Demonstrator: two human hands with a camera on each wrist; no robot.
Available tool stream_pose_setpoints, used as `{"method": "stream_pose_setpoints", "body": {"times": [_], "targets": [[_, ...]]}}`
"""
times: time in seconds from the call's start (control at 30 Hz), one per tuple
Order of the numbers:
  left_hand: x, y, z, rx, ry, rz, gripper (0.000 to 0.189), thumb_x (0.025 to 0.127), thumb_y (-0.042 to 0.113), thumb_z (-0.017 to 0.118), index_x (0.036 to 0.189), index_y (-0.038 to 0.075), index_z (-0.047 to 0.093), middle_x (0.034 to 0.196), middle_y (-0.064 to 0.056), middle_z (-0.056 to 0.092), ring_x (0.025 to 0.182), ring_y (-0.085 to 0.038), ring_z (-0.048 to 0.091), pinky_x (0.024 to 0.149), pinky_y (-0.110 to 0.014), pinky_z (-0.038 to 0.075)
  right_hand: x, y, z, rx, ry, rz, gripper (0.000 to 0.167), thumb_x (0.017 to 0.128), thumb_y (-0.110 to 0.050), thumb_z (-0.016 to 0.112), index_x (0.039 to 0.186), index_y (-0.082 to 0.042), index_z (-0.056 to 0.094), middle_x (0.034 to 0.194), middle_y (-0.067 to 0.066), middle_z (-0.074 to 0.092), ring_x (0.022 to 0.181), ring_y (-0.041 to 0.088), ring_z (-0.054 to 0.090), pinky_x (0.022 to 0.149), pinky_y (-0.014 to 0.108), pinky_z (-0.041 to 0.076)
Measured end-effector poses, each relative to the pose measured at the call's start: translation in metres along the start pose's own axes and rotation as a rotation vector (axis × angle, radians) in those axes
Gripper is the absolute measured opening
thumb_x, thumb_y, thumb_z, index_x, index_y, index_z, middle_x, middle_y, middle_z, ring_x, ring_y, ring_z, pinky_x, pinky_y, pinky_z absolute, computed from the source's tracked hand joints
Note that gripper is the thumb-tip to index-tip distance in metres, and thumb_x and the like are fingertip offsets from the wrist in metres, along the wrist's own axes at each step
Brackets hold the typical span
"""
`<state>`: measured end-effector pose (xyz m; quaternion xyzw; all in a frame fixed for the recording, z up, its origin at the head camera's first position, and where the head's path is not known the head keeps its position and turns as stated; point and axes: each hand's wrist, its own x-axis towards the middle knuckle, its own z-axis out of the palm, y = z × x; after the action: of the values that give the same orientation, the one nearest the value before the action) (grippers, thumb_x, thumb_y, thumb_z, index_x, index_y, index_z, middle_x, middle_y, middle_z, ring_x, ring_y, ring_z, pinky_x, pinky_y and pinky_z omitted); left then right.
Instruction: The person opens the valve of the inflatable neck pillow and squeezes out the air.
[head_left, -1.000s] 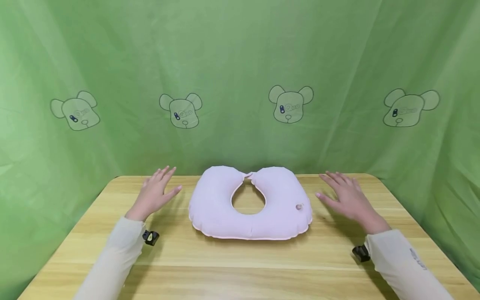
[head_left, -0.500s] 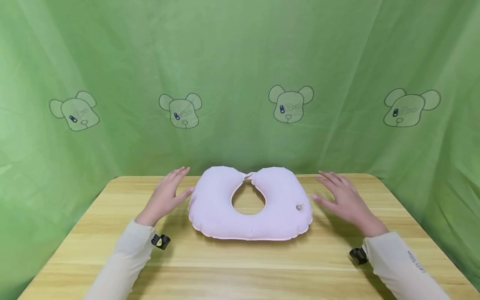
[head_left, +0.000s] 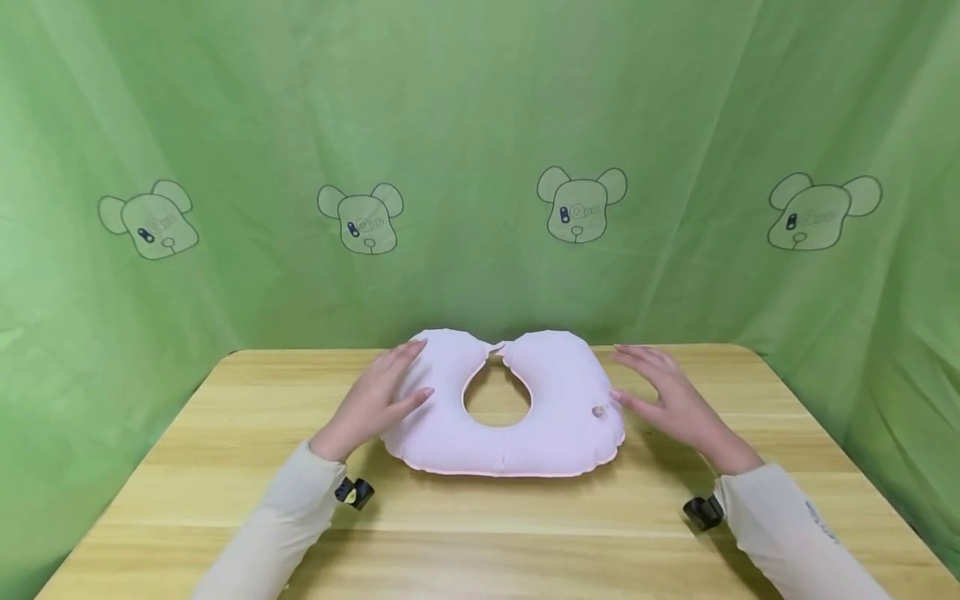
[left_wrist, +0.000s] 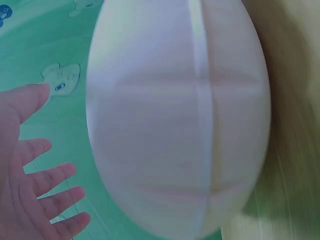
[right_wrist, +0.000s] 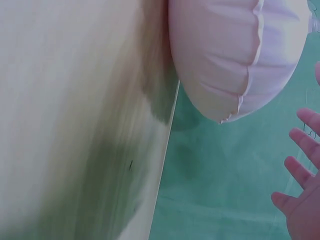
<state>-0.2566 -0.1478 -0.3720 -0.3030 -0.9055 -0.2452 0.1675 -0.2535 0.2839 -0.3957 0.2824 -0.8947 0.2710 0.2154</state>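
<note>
A light yellow-brown, wood-grained table with rounded far corners spreads across the lower part of the head view, its grain running in pale and darker bands from side to side. Directly on it, near the far edge and about midway across, lies a puffy, pale pink U-shaped neck pillow, its opening toward that edge. The wood shows through the pillow's central hole, and soft shadows fall beside it. The right wrist view shows a small dark mark on the tabletop.

Between the left hand and right hand, the neck pillow blocks passage; outward of each hand, the tabletop leaves room.
</note>
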Motion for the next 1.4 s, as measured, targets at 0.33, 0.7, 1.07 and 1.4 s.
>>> {"method": "stream_pose_setpoints", "body": {"times": [0.33,0.7,1.07,1.4], "targets": [[0.007,0.023,0.013,-0.073,-0.043,0.041,0.068,0.089,0.032,0.063,0.146,0.010,0.034,0.146,-0.013,0.040,0.134,-0.031,0.037,0.111,-0.045,0.027,-0.002,-0.007,0.005,0.189,-0.059,0.034,0.049,0.085,-0.011,0.069,0.130,-0.006,0.054,0.135,0.017,0.050,0.125,0.037,0.039,0.097,0.067,0.027],[0.020,0.051,0.032,-0.154,-0.102,0.119,0.068,0.090,0.032,0.063,0.146,0.007,0.033,0.147,-0.011,0.039,0.135,-0.026,0.035,0.112,-0.039,0.027,-0.006,-0.018,0.007,0.297,-0.082,0.111,0.044,0.081,-0.014,0.075,0.123,-0.013,0.062,0.130,0.009,0.057,0.117,0.000,0.045,0.099,0.037,0.040],[0.036,0.080,0.053,-0.179,-0.167,0.147,0.066,0.091,0.035,0.062,0.145,0.008,0.036,0.148,-0.005,0.039,0.136,-0.021,0.034,0.113,-0.035,0.025,-0.012,-0.021,0.008,0.419,-0.052,0.066,0.035,0.078,-0.002,0.075,0.112,-0.007,0.067,0.108,0.006,0.064,0.095,0.008,0.058,0.089,0.015,0.042],[0.046,0.096,0.071,-0.227,-0.158,0.171,0.069,0.089,0.033,0.065,0.146,0.010,0.034,0.146,-0.008,0.041,0.134,-0.021,0.037,0.111,-0.033,0.028,-0.011,-0.019,0.013,0.529,-0.042,0.025,0.028,0.077,0.009,0.071,0.103,-0.001,0.069,0.092,0.007,0.067,0.084,0.011,0.059,0.081,0.018,0.047]]}}
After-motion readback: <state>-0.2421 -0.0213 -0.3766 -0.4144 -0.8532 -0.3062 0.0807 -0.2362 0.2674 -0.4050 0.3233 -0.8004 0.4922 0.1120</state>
